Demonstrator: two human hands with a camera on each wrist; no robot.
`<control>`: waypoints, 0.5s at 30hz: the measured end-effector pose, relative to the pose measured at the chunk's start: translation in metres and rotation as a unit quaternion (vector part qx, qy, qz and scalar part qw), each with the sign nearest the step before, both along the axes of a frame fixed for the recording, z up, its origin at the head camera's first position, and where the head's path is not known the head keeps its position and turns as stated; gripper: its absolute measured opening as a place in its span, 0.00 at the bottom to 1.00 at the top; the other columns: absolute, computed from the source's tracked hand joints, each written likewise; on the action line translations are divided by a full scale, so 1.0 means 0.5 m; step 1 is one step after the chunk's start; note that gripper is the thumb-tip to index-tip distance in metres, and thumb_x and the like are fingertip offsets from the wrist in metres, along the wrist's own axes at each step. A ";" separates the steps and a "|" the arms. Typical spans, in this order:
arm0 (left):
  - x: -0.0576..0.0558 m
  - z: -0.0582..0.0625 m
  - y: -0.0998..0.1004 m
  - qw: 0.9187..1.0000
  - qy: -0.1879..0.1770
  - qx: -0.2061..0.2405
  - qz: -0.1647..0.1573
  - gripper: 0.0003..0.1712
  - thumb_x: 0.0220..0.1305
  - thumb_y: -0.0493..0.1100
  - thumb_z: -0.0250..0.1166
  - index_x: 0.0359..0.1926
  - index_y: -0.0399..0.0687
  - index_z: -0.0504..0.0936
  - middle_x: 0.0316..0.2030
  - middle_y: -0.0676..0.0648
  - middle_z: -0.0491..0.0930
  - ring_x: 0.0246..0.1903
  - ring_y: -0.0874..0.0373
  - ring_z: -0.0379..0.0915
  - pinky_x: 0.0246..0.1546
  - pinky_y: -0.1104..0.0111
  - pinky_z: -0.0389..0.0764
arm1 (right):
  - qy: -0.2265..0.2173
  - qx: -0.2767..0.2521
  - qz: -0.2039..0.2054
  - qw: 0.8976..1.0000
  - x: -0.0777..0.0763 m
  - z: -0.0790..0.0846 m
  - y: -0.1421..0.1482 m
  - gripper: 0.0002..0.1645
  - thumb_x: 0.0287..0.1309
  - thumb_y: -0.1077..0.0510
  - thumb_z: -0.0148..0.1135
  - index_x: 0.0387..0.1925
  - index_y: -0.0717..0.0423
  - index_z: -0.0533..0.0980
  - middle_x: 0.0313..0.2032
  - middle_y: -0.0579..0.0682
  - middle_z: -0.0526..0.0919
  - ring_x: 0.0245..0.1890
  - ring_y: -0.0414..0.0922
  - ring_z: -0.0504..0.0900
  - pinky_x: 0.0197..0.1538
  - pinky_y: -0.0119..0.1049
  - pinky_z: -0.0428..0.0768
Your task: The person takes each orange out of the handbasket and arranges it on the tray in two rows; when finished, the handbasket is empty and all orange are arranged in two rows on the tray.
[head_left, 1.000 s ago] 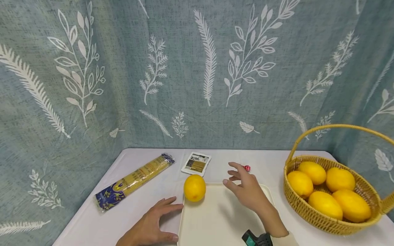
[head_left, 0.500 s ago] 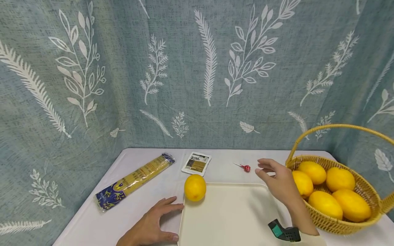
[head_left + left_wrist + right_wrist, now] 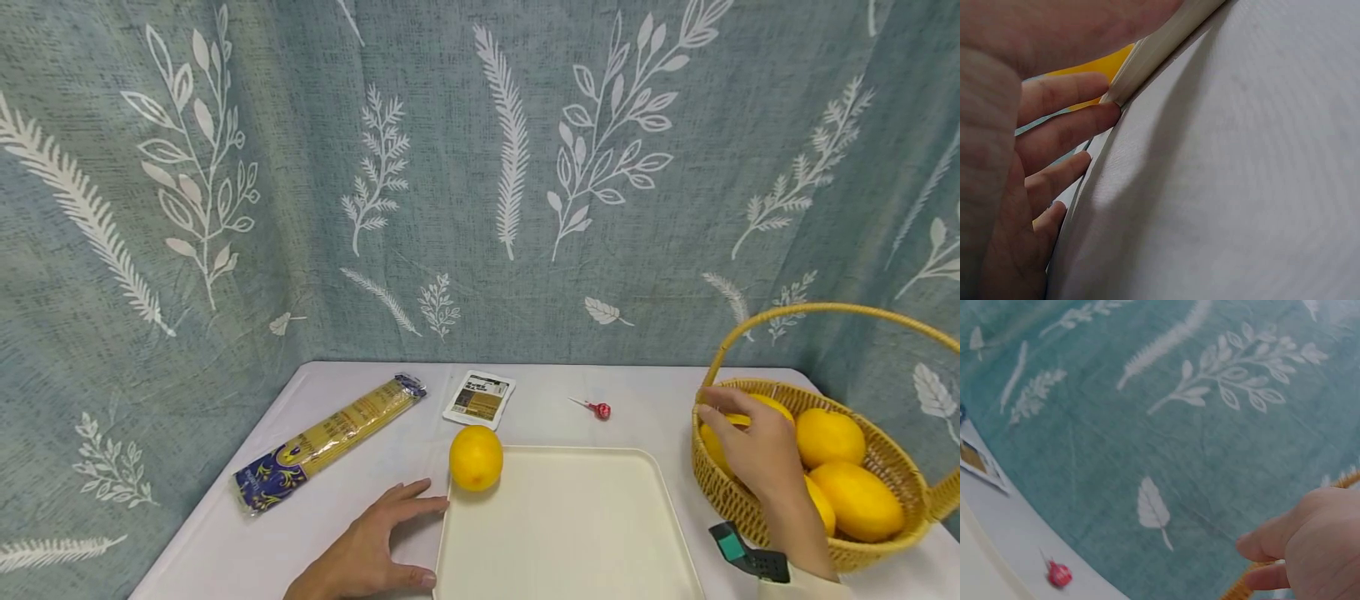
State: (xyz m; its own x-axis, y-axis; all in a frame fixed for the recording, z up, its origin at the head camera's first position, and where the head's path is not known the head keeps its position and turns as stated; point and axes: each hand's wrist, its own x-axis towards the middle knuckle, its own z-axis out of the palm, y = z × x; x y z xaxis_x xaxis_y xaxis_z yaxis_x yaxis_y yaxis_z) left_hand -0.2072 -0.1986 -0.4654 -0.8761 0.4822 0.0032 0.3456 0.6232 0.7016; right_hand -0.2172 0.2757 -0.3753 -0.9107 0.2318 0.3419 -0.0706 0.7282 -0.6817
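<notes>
My left hand [image 3: 375, 546] rests at the left edge of a cream tray [image 3: 570, 533], fingers spread and fingertips right at its rim. In the left wrist view those fingers [image 3: 1075, 128] lie along the tray's side. One lemon [image 3: 476, 458] sits in the tray's far left corner. My right hand [image 3: 757, 450] is over the left part of a wicker basket [image 3: 892, 546], fingers loosely bent, overlapping the lemons there. Other lemons [image 3: 858, 500] lie in the basket to the right of the hand. The right wrist view shows only part of the hand [image 3: 1310, 550] beside the basket handle.
A pack of spaghetti [image 3: 330, 442] lies at the left of the white table. Behind the tray are a white pouch [image 3: 480, 398] with a printed label and a red lollipop [image 3: 601, 410]. The basket's tall handle [image 3: 825, 308] arches over it. A patterned curtain [image 3: 450, 167] hangs behind.
My right hand has moved right from above the tray to over the basket, uncovering the lollipop. My left hand and the lemon on the tray have stayed in place.
</notes>
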 end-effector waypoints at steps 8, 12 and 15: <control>0.000 0.000 0.000 1.000 0.000 -0.003 0.004 0.44 0.42 0.67 0.80 0.64 0.73 0.78 0.73 0.40 0.64 0.72 0.30 0.56 0.66 0.27 0.59 | -0.061 -0.013 0.001 0.998 -0.001 -0.020 0.037 0.25 0.75 0.55 0.53 0.67 0.63 0.72 0.63 0.69 0.74 0.64 0.68 0.67 0.60 0.69 0.70; 0.000 0.000 0.000 1.000 0.005 -0.004 0.005 0.45 0.41 0.67 0.80 0.64 0.72 0.78 0.73 0.40 0.65 0.72 0.30 0.56 0.66 0.27 0.59 | -0.083 0.018 0.009 0.996 -0.005 -0.030 0.047 0.25 0.71 0.62 0.53 0.66 0.65 0.71 0.63 0.71 0.73 0.59 0.67 0.70 0.54 0.64 0.75; 0.000 -0.001 0.000 1.000 0.005 -0.005 0.005 0.45 0.41 0.67 0.80 0.64 0.72 0.79 0.73 0.40 0.65 0.72 0.30 0.56 0.66 0.28 0.59 | -0.115 0.063 0.016 0.991 -0.014 -0.032 0.052 0.28 0.65 0.64 0.53 0.66 0.65 0.71 0.62 0.72 0.73 0.48 0.62 0.72 0.45 0.53 0.75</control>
